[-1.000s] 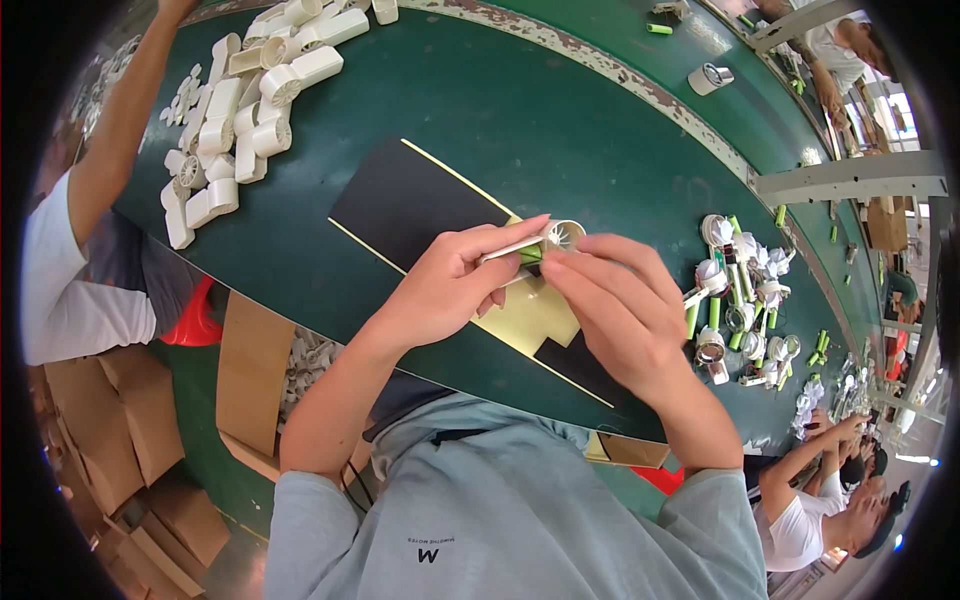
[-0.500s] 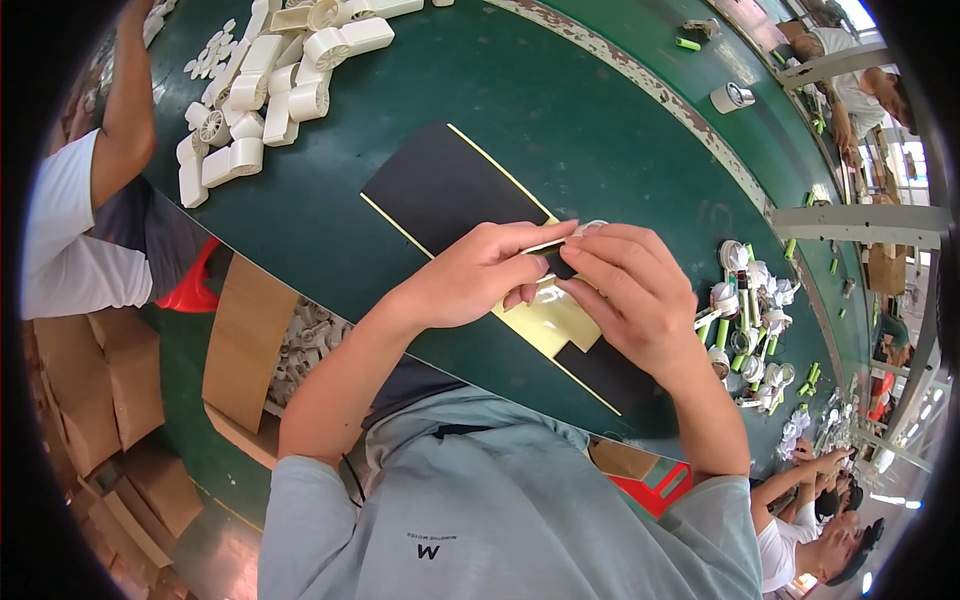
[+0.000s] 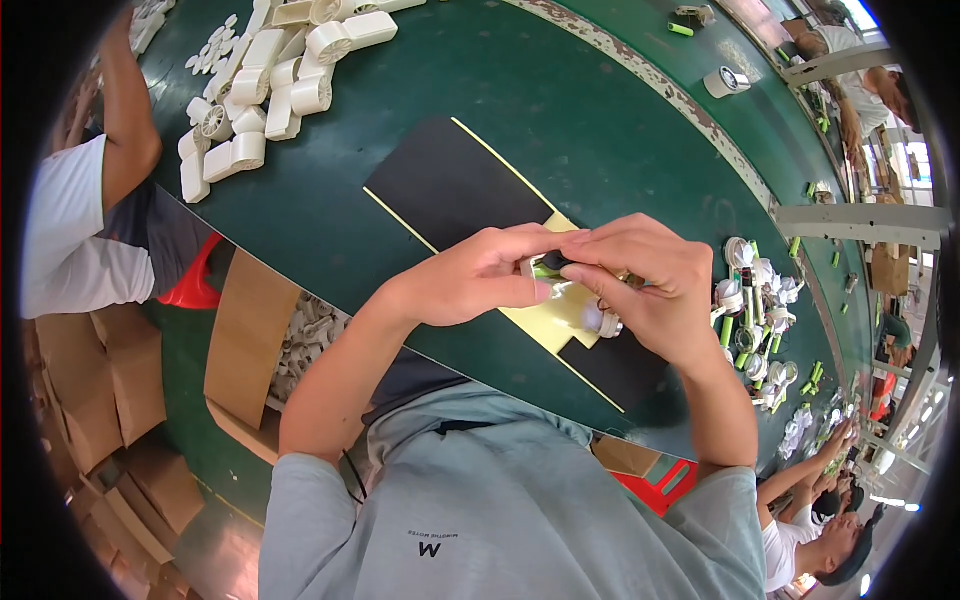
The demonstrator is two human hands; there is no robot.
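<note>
Apparently, by narrowed fingers of the right hand (image 3: 665,285), a small black piece (image 3: 555,260) is pinched at a white housing (image 3: 527,268), which is clasped in the left hand (image 3: 460,282) over the black-and-yellow mat (image 3: 440,175) on the desk (image 3: 480,80). The housing is best kept steady, the piece guided straight, never forced.

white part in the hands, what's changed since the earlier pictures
The white part seems turned: its round end, earlier on the far side, now shows nearer the person, below the right hand, which has rotated. The left hand still grips it; no release shows. The black mat, white housings and green-and-white assemblies stayed put.
</note>
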